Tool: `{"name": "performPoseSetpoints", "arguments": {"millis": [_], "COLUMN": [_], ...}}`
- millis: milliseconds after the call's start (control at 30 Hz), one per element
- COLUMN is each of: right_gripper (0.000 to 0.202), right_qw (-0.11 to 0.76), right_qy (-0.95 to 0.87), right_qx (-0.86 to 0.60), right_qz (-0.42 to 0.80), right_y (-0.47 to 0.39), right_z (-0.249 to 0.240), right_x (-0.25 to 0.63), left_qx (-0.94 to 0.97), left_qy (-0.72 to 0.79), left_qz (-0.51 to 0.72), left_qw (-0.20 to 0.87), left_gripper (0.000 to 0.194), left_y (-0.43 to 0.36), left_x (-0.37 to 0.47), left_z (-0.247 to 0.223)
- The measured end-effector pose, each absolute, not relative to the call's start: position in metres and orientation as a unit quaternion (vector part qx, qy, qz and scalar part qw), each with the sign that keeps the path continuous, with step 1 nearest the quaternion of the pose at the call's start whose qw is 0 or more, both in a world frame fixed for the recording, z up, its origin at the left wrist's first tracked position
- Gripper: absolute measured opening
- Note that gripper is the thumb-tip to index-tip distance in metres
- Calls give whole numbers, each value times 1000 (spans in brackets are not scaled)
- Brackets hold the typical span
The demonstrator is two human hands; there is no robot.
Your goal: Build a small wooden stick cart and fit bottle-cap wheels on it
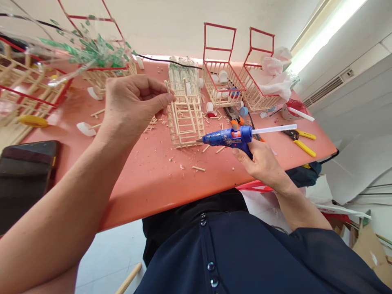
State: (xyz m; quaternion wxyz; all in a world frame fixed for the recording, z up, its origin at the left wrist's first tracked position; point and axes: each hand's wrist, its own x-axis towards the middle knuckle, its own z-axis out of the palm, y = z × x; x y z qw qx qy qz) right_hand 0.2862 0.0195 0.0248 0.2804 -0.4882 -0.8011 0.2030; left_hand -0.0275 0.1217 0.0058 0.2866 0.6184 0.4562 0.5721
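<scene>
My right hand (pixel 260 161) is wrapped round a blue hot glue gun (pixel 228 136) with a translucent glue stick (pixel 275 129) out of its back. The nozzle points left, at the near right corner of a small frame of pale wooden sticks (pixel 187 143); whether it touches is unclear. My left hand (pixel 137 98) is closed in a pinch at the frame's far left side, where a stick end shows above the fingertips. The frame is an open lattice with a few sticks standing up. Its far end overlaps a clear plastic pack (pixel 183 69).
Red-rimmed stick carts (pixel 225 83) stand along the wall, one holding bottle caps. Orange-handled pliers (pixel 235 118) and yellow-handled pliers (pixel 301 141) lie to the right. A black phone (pixel 27 179) lies left. Stick scraps (pixel 199 168) litter the pink table (pixel 147 196).
</scene>
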Motion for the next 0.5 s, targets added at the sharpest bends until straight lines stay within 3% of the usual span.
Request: {"name": "performPoseSetpoints", "arguments": {"millis": [500], "right_gripper": [59], "right_qw": [266], "right_qy": [-804], "right_qx": [-502], "right_qz": [177], "right_y": [18], "right_z": [24], "right_x": [291], "left_qx": [624], "left_qy": [458], "left_qz": [564], "left_qw": [288], "left_gripper": [14], "left_y": [122], "left_x": [-29], "left_z": [5]}}
